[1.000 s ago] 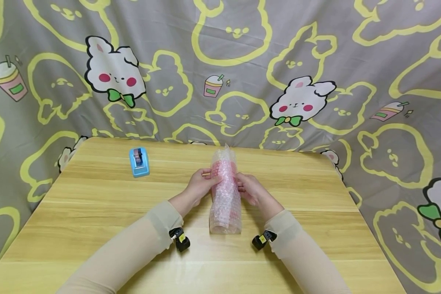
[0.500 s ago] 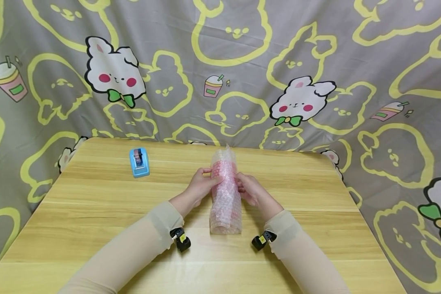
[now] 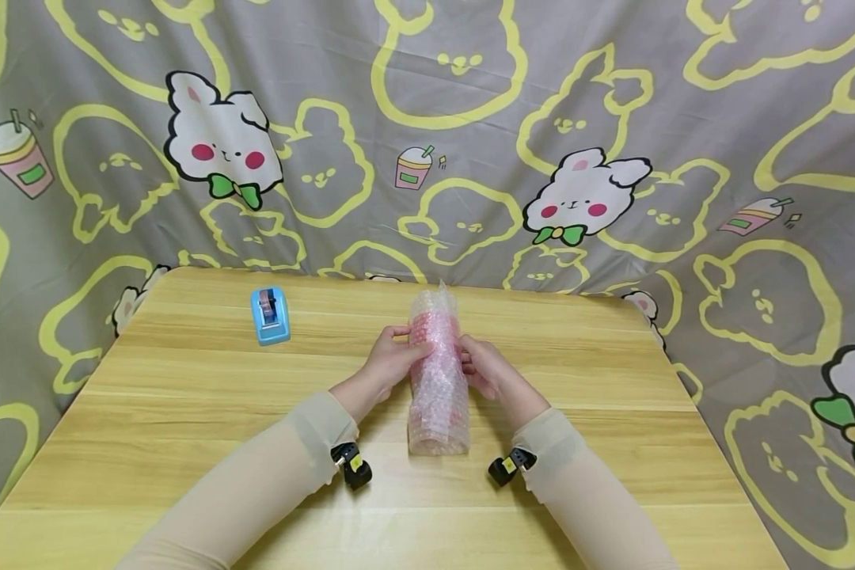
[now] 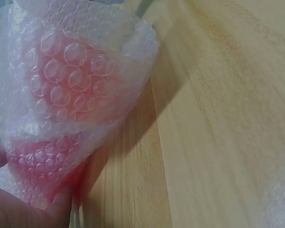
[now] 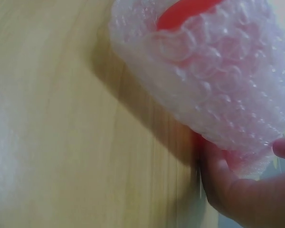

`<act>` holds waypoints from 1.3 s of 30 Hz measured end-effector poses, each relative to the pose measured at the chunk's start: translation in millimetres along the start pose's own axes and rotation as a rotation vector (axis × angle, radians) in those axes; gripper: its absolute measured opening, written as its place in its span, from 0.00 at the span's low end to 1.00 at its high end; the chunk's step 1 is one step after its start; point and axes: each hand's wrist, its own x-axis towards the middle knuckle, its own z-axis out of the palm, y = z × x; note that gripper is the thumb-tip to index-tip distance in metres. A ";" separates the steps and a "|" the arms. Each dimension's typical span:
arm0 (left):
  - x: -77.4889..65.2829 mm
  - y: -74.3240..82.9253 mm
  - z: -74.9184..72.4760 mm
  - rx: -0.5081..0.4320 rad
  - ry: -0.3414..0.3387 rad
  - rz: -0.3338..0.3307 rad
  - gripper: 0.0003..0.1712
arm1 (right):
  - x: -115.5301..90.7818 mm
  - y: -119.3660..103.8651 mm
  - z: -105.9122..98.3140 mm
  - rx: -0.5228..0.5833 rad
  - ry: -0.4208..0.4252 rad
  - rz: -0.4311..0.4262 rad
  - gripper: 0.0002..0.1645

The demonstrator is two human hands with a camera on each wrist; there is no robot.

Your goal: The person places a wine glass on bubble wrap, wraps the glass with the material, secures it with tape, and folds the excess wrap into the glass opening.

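On the wooden table (image 3: pixel 185 396): one bubble-wrap roll (image 3: pixel 438 388), lying lengthwise, one end toward the person.
Inside the roll: something red (image 5: pixel 190 12), tinting the layers and bare at the near end; what it is, or whether it is one piece, cannot be told.
Left hand (image 3: pixel 388 360): left of the roll, gripping it, thumb over its top and fingers at its side, parted by the roll's bulk.
Right hand (image 3: pixel 486 366): right of the roll, holding it, digits bent against that side, parted likewise.
Why so held: two hands face each other across the roll, likely to keep loose wrap from springing apart.
Tape dispenser (image 3: pixel 271 317): one, blue, left of the roll and well apart, probably leaving the hands room.
Wrist cameras (image 3: pixel 356 469): two, one either side of the roll's near end.
Patterned cloth (image 3: pixel 328 47): behind the roll, past the table's far edge.
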 end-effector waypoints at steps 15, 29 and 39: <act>-1.3 -0.7 -1.3 -0.015 -0.001 -0.002 0.34 | 2.8 -0.4 -3.5 -0.033 0.042 -0.070 0.13; -2.2 1.0 0.1 -0.014 -0.011 0.027 0.33 | -6.5 -12.2 3.5 -0.086 0.102 -0.023 0.19; -2.6 -0.1 2.0 0.006 -0.014 0.050 0.34 | -9.0 -11.2 4.9 -0.083 -0.003 -0.068 0.19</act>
